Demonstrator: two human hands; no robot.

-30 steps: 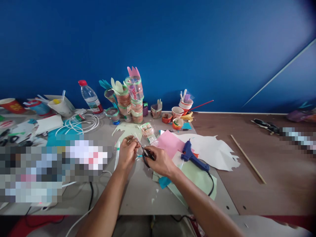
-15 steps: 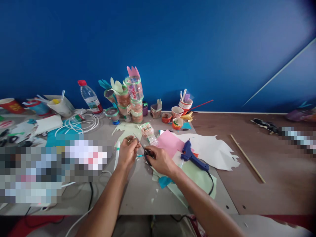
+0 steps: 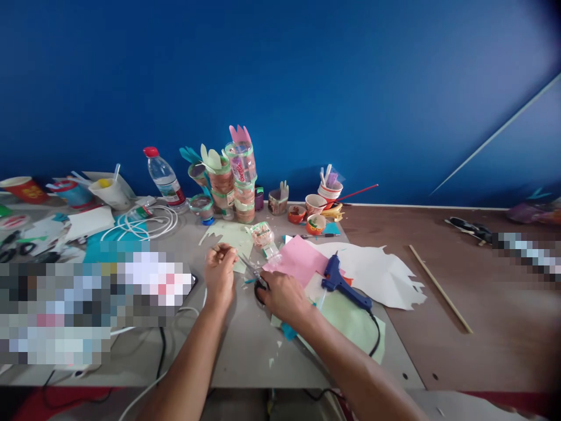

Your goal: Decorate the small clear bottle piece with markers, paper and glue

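Note:
My right hand (image 3: 286, 297) is wrapped round the dark handle of a pair of scissors (image 3: 260, 289), whose blades point up and left, slightly apart. Just left of the blade tips, my left hand (image 3: 220, 273) is closed in a pinch; whatever lies between its fingertips is too small to make out. A clear plastic bottle (image 3: 265, 237) with a pinkish wrapped body lies beyond the blades. To its right is a sheet of pink paper (image 3: 300, 258). Pale green paper (image 3: 234, 234) with a jagged edge lies behind my left hand.
A blue glue gun (image 3: 348, 285) rests on papers at right, beside torn white paper (image 3: 377, 272) and a wooden stick (image 3: 440, 287). Decorated plastic cups (image 3: 243, 193) stand stacked at the back. A water bottle (image 3: 164, 179) and a coiled white cable (image 3: 169, 222) are to the left.
My right hand and the scissors have drawn slightly down, away from my left hand, so the blades show more clearly. My left hand has shifted a little left. The view has tilted slightly.

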